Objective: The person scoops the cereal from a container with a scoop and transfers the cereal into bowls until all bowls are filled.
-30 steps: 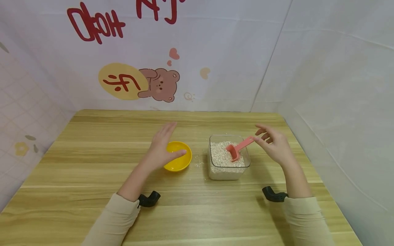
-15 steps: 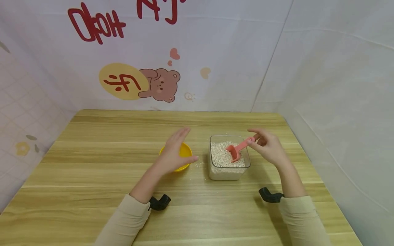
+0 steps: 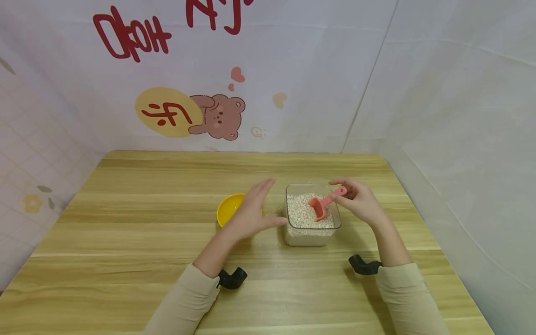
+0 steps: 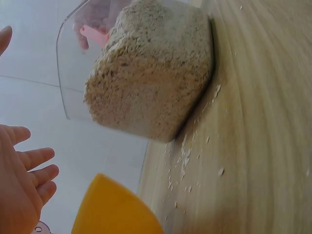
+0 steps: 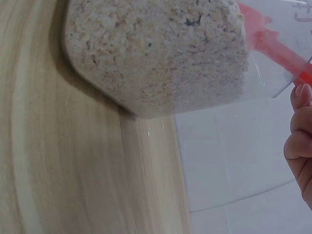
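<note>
A pink scoop point(image 3: 321, 206) leans in a clear square container point(image 3: 307, 238), its bowl resting on oat flakes point(image 3: 302, 211) and its handle over the right rim. My right hand point(image 3: 358, 201) is at that handle, thumb on the near side and forefinger beyond it; the handle's end shows between them. In the right wrist view the right hand's curved fingers point(image 5: 301, 134) are beside the handle. My left hand point(image 3: 251, 214) has its thumb and fingers spread, left of the container, and hides part of a yellow bowl point(image 3: 226, 211). The left wrist view shows the spread fingers point(image 4: 36, 158).
Loose flakes point(image 4: 184, 158) lie on the wooden table point(image 3: 125, 223) between the bowl and the container. Behind the table hangs a white printed cloth point(image 3: 314, 70), and another white sheet point(image 3: 460, 153) borders the right side.
My left hand has moved right, from over the bowl towards the container. The right hand has come left along the scoop's handle. The scoop, bowl and container have stayed put.
</note>
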